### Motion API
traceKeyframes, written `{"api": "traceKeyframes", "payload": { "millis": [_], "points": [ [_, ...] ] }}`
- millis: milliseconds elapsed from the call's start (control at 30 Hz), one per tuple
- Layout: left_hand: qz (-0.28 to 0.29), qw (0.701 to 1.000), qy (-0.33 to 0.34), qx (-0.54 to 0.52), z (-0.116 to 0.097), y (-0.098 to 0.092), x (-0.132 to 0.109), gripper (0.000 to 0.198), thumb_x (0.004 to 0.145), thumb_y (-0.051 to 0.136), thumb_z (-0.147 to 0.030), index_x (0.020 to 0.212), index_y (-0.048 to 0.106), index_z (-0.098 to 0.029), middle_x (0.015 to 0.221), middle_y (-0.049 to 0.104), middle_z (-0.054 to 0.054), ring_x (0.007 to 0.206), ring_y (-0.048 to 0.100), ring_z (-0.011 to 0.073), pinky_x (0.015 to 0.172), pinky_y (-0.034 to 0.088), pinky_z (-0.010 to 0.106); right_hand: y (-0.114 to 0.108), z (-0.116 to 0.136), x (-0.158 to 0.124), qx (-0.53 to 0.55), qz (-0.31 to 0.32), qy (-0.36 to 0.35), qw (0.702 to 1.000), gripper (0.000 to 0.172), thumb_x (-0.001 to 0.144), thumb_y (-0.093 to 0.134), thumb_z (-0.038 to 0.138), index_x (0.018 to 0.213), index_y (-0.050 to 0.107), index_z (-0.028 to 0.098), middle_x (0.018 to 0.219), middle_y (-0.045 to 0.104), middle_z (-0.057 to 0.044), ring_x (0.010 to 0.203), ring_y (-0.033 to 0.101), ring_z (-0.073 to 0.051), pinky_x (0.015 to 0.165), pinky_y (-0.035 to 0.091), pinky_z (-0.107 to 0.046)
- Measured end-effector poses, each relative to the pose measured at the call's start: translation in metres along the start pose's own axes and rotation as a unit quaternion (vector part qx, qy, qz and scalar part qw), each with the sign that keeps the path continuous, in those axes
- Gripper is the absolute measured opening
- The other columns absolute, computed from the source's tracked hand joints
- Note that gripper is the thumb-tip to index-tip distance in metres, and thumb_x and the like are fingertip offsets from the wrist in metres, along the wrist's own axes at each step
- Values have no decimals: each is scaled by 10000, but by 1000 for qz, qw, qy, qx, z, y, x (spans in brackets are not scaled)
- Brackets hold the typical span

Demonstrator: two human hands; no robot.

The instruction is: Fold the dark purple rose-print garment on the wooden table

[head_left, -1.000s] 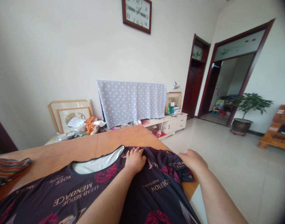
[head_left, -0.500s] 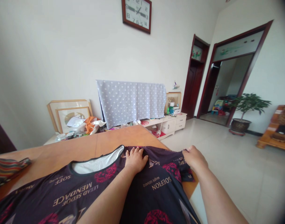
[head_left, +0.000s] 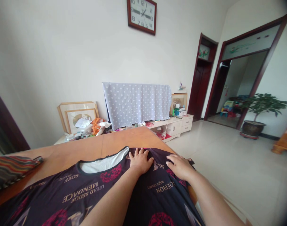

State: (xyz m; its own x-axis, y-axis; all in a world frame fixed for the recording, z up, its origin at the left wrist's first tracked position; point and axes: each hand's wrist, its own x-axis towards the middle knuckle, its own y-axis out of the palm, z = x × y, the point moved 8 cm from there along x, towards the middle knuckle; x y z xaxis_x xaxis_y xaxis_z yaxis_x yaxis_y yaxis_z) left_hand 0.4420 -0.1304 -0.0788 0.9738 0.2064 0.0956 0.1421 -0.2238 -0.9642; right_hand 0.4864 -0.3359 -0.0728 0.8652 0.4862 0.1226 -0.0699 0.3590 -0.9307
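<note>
A dark T-shirt (head_left: 87, 191) with gold lettering and red rose prints lies spread on a wooden table (head_left: 87, 149), its white-lined neck opening facing away from me. My left hand (head_left: 140, 160) rests flat on the shirt's shoulder area, fingers spread. My right hand (head_left: 178, 165) lies flat beside it on the sleeve, which is folded inward near the table's right edge. Neither hand holds anything.
A striped folded cloth (head_left: 11, 168) lies at the table's left. Beyond stands a low cabinet (head_left: 173, 125) with clutter, picture frames and a dotted grey cover (head_left: 137, 103). Tiled floor, a doorway and a potted plant (head_left: 257, 114) are to the right.
My right hand moved left from the table's edge, bringing the sleeve inward, and now lies flat on the shirt. My left hand stayed pressed in place. The view shifted slightly.
</note>
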Motion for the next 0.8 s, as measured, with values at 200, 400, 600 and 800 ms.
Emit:
{"api": "traceKeyframes", "payload": {
  "millis": [200, 400, 600, 800],
  "points": [
    [0, 1000, 0, -11, 2, 1, 2, 648, 880, 347, -699, 1417, 491, -366, 1614, 304, 62, 1485, 160, 411, 1085, 53, 776, 5, -24, 0, -54, 25, 78, 995, 521, 914, 463, 402, 1398, 544, 227, 1523, 453, -85, 1403, 388, -299, 1146, 257, -543],
    [9, 1000, 1, -7, 2, 1, 1, 652, 882, 342, -698, 1429, 475, -370, 1619, 293, 59, 1487, 152, 416, 1083, 66, 776, 1, 12, -4, -12, 16, -7, 1000, 600, 941, 427, 464, 1490, 441, 221, 1590, 342, -85, 1494, 221, -274, 1192, 213, -442],
    [23, 999, -2, -24, 8, 6, 7, 679, 860, 394, -712, 1439, 461, -365, 1626, 278, 50, 1496, 132, 400, 1107, 52, 749, 29, 23, -9, -18, 132, -24, 991, 697, 943, 363, 607, 1555, 312, 278, 1646, 183, -54, 1520, 98, -312, 1210, 90, -515],
    [-20, 997, -7, -67, 26, -3, 15, 568, 882, 487, -562, 1352, 571, -255, 1469, 512, 105, 1389, 393, 337, 1161, 238, 549, 35, 18, -5, -32, 162, -13, 986, 741, 931, 322, 653, 1572, 256, 288, 1661, 96, -26, 1525, 48, -304, 1217, 56, -502]
  ]
}}
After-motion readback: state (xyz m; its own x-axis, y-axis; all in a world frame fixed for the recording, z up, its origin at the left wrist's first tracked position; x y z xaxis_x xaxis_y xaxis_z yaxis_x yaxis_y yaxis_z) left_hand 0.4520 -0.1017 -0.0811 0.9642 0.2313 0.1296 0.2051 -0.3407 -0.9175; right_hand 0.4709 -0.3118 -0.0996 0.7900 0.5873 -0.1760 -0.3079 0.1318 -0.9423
